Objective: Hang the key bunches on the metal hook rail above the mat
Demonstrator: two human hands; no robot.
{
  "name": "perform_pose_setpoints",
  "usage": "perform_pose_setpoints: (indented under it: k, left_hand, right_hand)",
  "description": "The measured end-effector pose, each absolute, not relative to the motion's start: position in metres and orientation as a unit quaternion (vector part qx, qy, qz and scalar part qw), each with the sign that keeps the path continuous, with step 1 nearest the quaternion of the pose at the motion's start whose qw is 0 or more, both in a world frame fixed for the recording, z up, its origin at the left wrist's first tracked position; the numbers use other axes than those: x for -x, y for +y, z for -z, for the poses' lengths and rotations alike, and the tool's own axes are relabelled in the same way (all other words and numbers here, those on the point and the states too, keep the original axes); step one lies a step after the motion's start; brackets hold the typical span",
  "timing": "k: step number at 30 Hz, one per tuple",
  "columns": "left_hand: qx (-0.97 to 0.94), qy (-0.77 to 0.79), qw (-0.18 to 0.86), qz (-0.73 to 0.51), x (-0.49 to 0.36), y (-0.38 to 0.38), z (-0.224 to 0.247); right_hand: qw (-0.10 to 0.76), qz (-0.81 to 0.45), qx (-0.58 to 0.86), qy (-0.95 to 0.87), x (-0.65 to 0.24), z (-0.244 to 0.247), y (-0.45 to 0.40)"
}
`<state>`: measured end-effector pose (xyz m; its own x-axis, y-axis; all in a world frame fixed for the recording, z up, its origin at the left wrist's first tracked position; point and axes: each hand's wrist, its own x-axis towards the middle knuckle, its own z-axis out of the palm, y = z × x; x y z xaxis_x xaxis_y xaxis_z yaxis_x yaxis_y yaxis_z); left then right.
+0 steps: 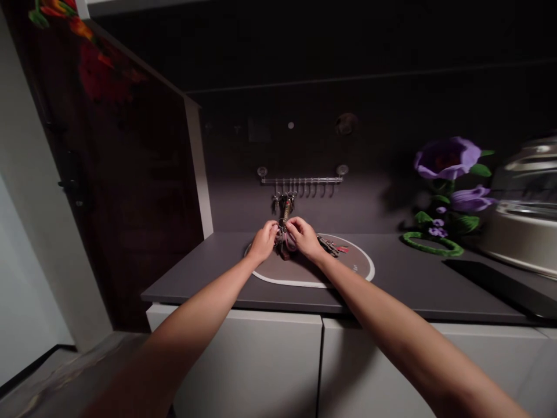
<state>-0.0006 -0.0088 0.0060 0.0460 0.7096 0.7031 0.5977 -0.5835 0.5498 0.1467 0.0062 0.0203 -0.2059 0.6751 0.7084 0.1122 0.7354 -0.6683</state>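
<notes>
Key bunch [284,237] pinched between left hand [263,241] and right hand [306,238] (both closed on it), above round mat [304,277]

**Dim counter nook, dark wall, flowers at the side**

Grey counter [404,278] over white cabinet doors [261,360]. On it, a round mat with a pale rim [304,283]. Mounted on the dark back wall, a hook rail [302,181] between two suction cups. Off to the right, purple artificial flowers [448,158] above a green ring [430,247], just beside a large metal vessel [522,215], possibly a lidded pot, blurred at the frame edge. At left, a dark wooden panel [130,191] with red floral decoration [104,69] near the top.
</notes>
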Motion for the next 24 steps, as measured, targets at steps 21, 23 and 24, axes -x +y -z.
perform_pose_setpoints:
  k: [21,23,24]
  left_hand:
    - [-0.751,0.481,-0.094,-0.442,0.009,0.000,0.004]
    - [-0.750,0.483,-0.093,-0.442,0.009,0.000,0.003]
    - [-0.749,0.484,-0.091,-0.443,0.009,-0.001,0.003]
  right_hand:
    - [0.698,-0.348,0.371,-0.505,-0.155,-0.096,0.076]
    - [0.704,-0.335,0.379,-0.499,-0.153,-0.098,0.088]
    - [0.702,-0.328,0.379,-0.506,-0.152,-0.098,0.094]
